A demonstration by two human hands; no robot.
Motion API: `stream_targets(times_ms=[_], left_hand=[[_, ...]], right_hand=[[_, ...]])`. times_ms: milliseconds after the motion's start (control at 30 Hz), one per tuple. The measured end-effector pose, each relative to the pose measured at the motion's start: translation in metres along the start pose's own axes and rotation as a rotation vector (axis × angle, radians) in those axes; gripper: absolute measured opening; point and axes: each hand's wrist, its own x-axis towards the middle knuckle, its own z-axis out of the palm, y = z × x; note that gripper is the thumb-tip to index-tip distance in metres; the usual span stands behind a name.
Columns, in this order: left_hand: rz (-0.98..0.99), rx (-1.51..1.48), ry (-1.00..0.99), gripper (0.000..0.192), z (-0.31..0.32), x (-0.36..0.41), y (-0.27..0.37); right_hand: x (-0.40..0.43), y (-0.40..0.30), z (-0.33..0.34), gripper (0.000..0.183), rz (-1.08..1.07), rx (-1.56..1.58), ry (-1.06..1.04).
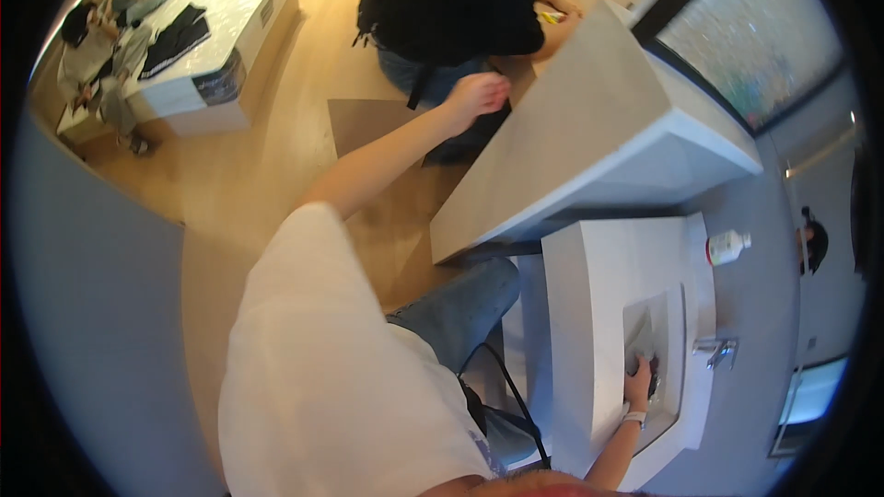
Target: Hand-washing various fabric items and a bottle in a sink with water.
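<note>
My right hand (pixel 639 383), with a white band (pixel 634 417) on its wrist, reaches down into a white rectangular sink (pixel 583 317). Its thumb and fingers grip a limp grey item (pixel 642 335), apparently a cloth, against the basin. A dark patch (pixel 654 371) shows beside the fingers; what it is cannot be made out. Stretched far out to the other side, my left hand (pixel 480 96) has its fingers curled in, and no object is visible in it. It hovers over the wood floor, close to a crouching person in black (pixel 456 3) and the pale counter panel (pixel 552 145).
A chrome faucet (pixel 717 352) and a white bottle (pixel 726 248) are on the wall side of the sink. A framed textured panel (pixel 756 34) stands beyond the counter. Seated people are around a white table (pixel 221 21) bearing a dark garment (pixel 176 40).
</note>
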Motion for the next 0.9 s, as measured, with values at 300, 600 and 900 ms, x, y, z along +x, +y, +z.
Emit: stream_targets(times_ms=[300, 600, 900], left_hand=[[-0.243, 0.650, -0.110, 0.020, -0.034, -0.298, -0.162], [0.094, 0.687, -1.171, 0.014, 0.279, -0.240, -0.173], [0.484, 0.708, -1.251, 0.079, 0.460, -0.208, -0.381]], right_hand=[[0.009, -0.011, -0.029, 0.024, 0.134, 0.162, 0.363], [-0.001, -0.005, -0.055, 0.024, 0.217, 0.367, 0.757], [-0.008, 0.002, -0.060, 0.018, 0.230, 0.721, 0.774]])
